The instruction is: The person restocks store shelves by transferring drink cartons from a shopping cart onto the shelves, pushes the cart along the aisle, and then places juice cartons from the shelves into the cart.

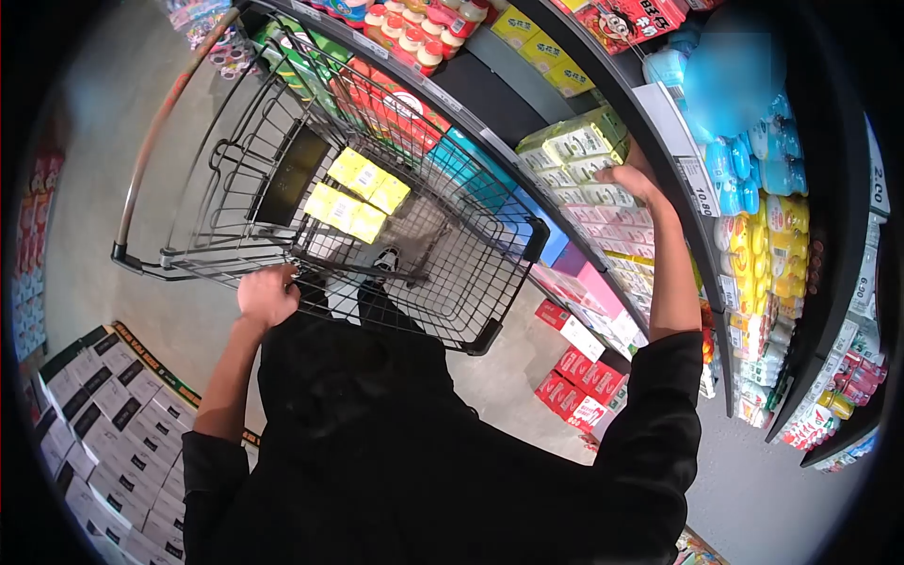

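Observation:
My left hand (268, 294) is closed on the near edge of the black wire shopping cart (471, 331). Inside the cart lie two yellow packs, one (369, 180) beyond the other (345, 213). On the right, my right hand (633, 179) reaches into the shelf and rests against a stack of green-and-white packs (581, 151). Its fingers bend over the side of the stack, and some are hidden behind the shelf edge. Pink-and-white packs (617, 226) stand beside the green ones.
Shelves curve along the right, with red-capped bottles (414, 38), yellow boxes (541, 52) and blue bottle packs (730, 169). Red packs (579, 381) sit low by the shelf. Stacked white boxes (132, 443) stand at lower left. My shoe (386, 259) shows below the cart.

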`<state>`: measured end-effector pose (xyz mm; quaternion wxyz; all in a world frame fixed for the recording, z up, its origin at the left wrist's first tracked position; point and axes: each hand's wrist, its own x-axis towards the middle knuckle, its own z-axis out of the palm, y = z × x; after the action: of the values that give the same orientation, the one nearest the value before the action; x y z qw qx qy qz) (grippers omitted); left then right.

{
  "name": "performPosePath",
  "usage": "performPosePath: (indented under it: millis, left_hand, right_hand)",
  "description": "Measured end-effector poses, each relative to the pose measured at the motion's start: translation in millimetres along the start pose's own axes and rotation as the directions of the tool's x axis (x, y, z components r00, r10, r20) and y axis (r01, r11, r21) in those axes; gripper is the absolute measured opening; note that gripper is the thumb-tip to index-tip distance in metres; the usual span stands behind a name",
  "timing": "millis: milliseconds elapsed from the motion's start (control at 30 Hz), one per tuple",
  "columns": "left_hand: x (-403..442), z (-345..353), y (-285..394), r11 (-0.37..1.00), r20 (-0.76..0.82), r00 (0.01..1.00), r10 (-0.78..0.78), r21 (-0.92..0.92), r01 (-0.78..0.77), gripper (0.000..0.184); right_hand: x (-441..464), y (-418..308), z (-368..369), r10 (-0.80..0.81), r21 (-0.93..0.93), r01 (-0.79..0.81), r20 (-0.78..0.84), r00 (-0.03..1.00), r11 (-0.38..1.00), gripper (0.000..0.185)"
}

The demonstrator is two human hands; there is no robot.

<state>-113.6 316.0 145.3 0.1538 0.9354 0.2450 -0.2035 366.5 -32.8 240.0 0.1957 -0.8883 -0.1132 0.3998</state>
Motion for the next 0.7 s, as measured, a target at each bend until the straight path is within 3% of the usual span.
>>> performPosePath:
  millis: [100,167,267,333,400,500,700]
  left_hand:
    - [0.9,-3.8,2.0,0.999,0.071,0.997,-0.023,-0.037,0.026,0.029]
    - [1.1,-3.8,1.7,0.999,0.059,0.998,-0.022,-0.042,0.024,0.029]
    - [0.2,-2.2,2.5,0.999,0.02,1.0,0.003,-0.043,-0.002,0.028]
    - [0.4,-0.6,1.2,0.999,-0.015,1.0,0.019,-0.033,-0.019,0.027]
    - [0.9,-0.1,0.7,0.996,-0.019,1.0,0.005,-0.091,-0.007,0.028]
    - [0.3,-7.6,5.6,0.996,0.046,0.999,-0.023,-0.09,0.027,0.027]
    - [-0.7,-9.4,8.0,0.997,0.043,0.999,-0.027,-0.068,0.03,0.028]
  right_hand:
    - [-8.2,-14.3,-0.7,0.029,-0.039,-0.029,0.016,0.999,0.999,0.038]
    - [-13.8,-21.0,-0.2,0.002,-0.292,-0.005,-0.012,1.0,0.957,0.04]
    - [51.1,36.9,-3.5,0.042,-0.407,-0.021,0.042,0.998,0.913,0.041]
    - [15.4,-1.1,-2.5,0.07,-0.405,-0.045,0.046,0.996,0.913,0.039]
    - [-18.8,-33.4,0.9,-0.02,-0.382,0.01,-0.023,1.0,0.924,0.039]
    - [-7.0,-33.4,-0.1,0.028,-0.467,0.004,0.062,0.998,0.884,0.039]
    - [-17.6,-34.0,3.4,-0.071,-0.404,0.064,-0.002,0.997,0.912,0.039]
